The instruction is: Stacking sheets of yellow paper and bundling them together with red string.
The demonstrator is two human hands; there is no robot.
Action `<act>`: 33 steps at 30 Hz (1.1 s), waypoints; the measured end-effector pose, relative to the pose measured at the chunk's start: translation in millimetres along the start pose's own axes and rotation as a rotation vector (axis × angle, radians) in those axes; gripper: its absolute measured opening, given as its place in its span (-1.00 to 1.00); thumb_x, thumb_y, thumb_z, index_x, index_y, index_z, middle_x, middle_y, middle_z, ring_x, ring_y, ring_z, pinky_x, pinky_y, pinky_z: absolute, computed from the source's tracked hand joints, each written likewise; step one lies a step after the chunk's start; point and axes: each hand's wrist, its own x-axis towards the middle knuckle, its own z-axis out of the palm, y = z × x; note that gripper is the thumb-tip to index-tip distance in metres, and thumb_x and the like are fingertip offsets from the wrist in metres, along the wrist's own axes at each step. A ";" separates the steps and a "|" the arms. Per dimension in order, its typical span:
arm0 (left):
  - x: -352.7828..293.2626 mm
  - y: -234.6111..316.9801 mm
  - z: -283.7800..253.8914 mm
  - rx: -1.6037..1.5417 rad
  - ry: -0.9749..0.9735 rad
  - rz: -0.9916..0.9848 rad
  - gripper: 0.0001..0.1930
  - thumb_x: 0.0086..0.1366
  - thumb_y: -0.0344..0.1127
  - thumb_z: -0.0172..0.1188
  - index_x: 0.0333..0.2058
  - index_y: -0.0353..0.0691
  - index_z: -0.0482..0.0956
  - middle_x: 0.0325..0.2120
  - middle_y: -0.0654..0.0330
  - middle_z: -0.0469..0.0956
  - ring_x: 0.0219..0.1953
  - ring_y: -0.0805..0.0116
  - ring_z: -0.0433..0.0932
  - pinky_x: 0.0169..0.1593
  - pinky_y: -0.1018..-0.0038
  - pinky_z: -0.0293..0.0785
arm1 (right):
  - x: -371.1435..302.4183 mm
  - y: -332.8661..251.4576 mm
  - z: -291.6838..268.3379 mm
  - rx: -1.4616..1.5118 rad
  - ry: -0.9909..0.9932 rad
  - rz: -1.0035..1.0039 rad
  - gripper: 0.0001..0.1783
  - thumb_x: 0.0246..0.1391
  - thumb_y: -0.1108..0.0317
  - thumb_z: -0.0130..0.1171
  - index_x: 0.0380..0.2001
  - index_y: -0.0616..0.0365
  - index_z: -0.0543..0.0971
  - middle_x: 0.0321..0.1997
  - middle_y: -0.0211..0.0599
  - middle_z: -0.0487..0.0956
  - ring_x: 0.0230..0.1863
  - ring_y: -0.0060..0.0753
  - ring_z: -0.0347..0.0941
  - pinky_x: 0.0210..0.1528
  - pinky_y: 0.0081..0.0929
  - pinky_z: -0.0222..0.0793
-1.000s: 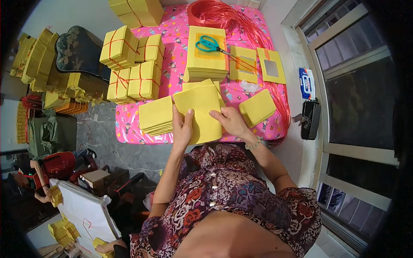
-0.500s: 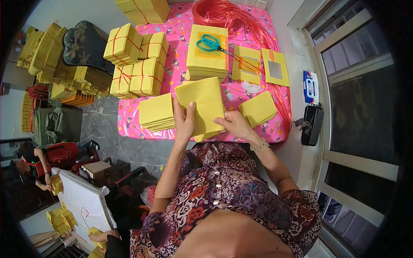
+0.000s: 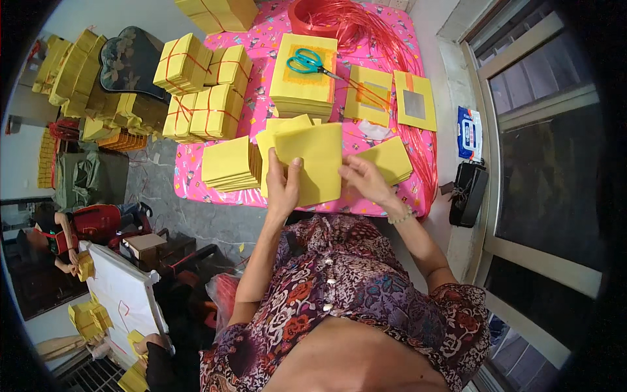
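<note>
The right hand (image 3: 367,181) has slipped off the folded yellow paper's (image 3: 320,163) face to its three-o'clock edge, fingers loosely curled, contact unclear, while the left hand (image 3: 284,187) pinches its eight-o'clock side, long axis twelve-to-six, over the tabletop (image 3: 187,176).

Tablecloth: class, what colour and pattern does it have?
The tablecloth is bright pink with small multicoloured figures, best seen in the head view.
</note>
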 end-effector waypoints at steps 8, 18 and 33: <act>-10.5 -7.1 16.9 0.064 -0.037 -0.011 -0.63 0.32 -0.32 0.01 0.03 -0.33 0.19 -0.50 0.08 0.50 -0.47 0.35 0.47 -0.44 0.38 0.35 | 3.4 -1.5 -26.8 -0.143 -0.010 0.036 -0.81 0.18 0.30 0.09 -0.34 0.23 0.47 -0.42 -0.52 0.49 -0.41 -0.73 0.39 -0.40 -0.68 0.37; 19.7 -2.5 46.7 0.348 -0.463 -0.055 -0.62 0.25 -0.23 0.11 -0.10 -0.32 0.22 -0.44 -0.18 0.52 -0.32 -0.13 0.54 -0.29 0.24 0.42 | 2.7 0.1 -78.0 -0.140 0.063 -0.037 -0.81 0.12 0.47 0.12 -0.19 0.26 0.45 -0.25 -0.41 0.54 -0.23 -0.67 0.45 -0.20 -0.65 0.41; 66.8 -109.0 148.8 0.474 -0.682 -0.245 -0.50 -0.06 -0.37 0.25 -0.10 -0.33 0.34 -0.32 -0.13 0.55 -0.19 0.00 0.56 -0.12 0.26 0.47 | -37.3 91.1 -177.6 -0.320 0.756 0.271 -0.73 0.07 0.26 0.18 -0.24 0.22 0.50 -0.39 -0.33 0.60 -0.43 -0.53 0.53 -0.45 -0.59 0.45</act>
